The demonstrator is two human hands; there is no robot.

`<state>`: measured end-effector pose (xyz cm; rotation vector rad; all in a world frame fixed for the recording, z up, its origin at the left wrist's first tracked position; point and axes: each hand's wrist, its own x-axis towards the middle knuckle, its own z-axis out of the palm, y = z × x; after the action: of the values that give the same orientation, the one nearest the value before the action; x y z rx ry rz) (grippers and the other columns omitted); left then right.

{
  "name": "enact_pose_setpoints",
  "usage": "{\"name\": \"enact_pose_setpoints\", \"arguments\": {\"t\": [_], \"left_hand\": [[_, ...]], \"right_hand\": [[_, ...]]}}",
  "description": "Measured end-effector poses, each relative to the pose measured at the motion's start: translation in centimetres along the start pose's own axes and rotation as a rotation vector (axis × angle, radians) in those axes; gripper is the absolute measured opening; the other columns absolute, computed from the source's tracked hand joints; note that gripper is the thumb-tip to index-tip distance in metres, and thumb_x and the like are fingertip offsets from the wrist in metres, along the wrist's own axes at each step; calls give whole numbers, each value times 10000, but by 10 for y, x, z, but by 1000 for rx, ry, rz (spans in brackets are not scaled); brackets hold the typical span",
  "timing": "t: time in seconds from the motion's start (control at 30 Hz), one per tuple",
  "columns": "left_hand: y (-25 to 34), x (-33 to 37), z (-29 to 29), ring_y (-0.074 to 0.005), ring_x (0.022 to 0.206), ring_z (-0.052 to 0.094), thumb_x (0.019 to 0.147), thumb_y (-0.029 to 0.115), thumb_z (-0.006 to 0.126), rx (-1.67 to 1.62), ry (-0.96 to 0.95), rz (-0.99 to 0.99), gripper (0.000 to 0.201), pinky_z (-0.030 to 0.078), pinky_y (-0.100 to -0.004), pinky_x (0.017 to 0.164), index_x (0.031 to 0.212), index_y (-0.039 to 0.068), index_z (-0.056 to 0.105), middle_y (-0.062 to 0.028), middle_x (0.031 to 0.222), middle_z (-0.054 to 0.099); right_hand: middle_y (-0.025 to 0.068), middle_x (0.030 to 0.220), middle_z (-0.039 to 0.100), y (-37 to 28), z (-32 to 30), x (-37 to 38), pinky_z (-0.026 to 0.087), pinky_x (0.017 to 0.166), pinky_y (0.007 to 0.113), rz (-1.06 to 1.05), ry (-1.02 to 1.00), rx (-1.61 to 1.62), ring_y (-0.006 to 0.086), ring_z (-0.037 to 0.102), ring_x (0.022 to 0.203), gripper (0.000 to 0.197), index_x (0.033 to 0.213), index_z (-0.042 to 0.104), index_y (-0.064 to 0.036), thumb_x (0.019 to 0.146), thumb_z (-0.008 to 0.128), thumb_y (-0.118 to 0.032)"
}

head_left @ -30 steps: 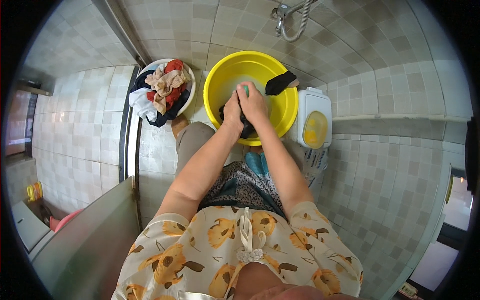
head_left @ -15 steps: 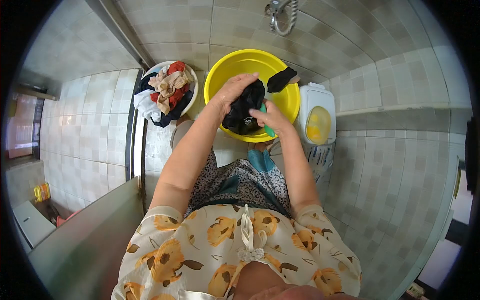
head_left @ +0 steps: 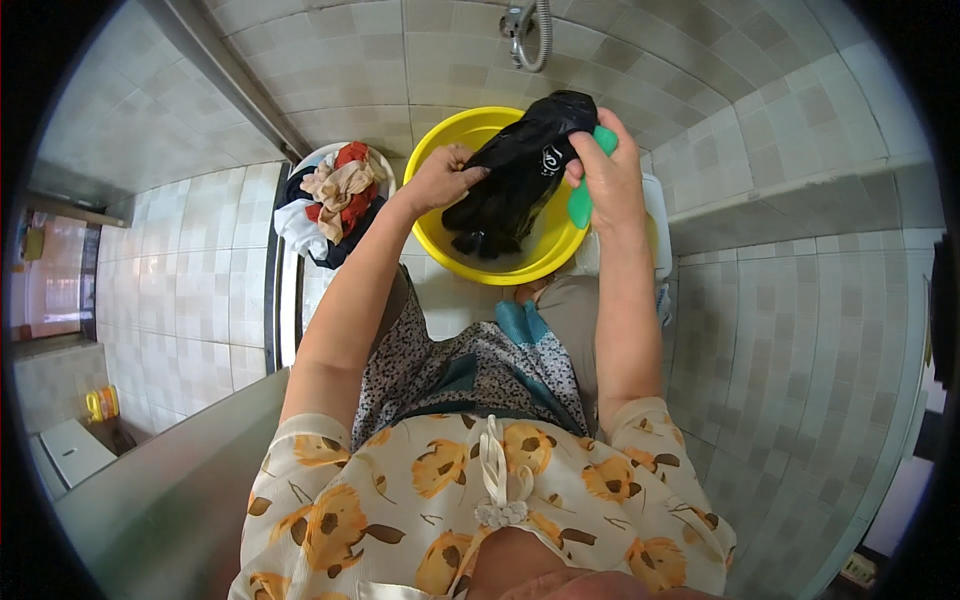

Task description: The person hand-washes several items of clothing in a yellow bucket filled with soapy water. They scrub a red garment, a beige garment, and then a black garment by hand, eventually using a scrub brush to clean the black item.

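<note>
A wet black garment [head_left: 518,170] with a small white print is stretched between my hands above a yellow basin [head_left: 432,240]; its lower end hangs down into the basin. My left hand [head_left: 440,180] pinches the garment's left edge, fingers closed. At the upper right, my right hand [head_left: 617,190] grips the other end and also holds a flat green object with rounded ends [head_left: 580,207] against its palm. The fingers partly cover this green object, so its kind cannot be told. Cloudy water shows in the basin below the garment.
Left of the basin stands a white tub [head_left: 389,178] heaped with red, beige, white and dark clothes [head_left: 340,190]. A white plastic container [head_left: 657,225] is partly hidden behind my right forearm. A metal shower hose [head_left: 540,40] hangs on the tiled wall; a frosted glass panel [head_left: 170,480] stands at lower left.
Both hands have drawn apart and lifted the bunched black garment, spreading it out. My right hand rose up and right with the green object; my left shifted slightly left.
</note>
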<state>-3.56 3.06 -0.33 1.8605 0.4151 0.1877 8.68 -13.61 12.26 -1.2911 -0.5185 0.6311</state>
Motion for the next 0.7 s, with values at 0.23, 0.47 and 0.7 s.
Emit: {"name": "enact_pose_setpoints", "arguments": {"t": [0.23,0.47,0.7], "left_hand": [[-4,-3,28,-207,1198,476,917,462,481,-1072,46,-387,578,351,-356,1026,1353,86,424,-60,1317,512],[10,-6,57,-241,1099,557,930,536,389,-1335,218,-539,565,433,-398,959,1263,97,512,-93,1222,572],[-21,-19,75,-277,1137,505,919,498,436,-1635,296,-126,546,414,-408,963,1285,93,463,-121,1284,499]], "right_hand": [[26,762,539,27,-1,18,367,420,236,218,-87,238,90,448,495,261,1095,540,-45,843,602,-69],[105,807,585,99,16,46,467,604,340,2,-126,-702,230,567,660,411,1164,516,-17,827,649,-211],[125,1019,578,132,60,-11,418,870,421,-821,-95,-1099,327,543,969,272,970,588,-71,769,654,-243]]}}
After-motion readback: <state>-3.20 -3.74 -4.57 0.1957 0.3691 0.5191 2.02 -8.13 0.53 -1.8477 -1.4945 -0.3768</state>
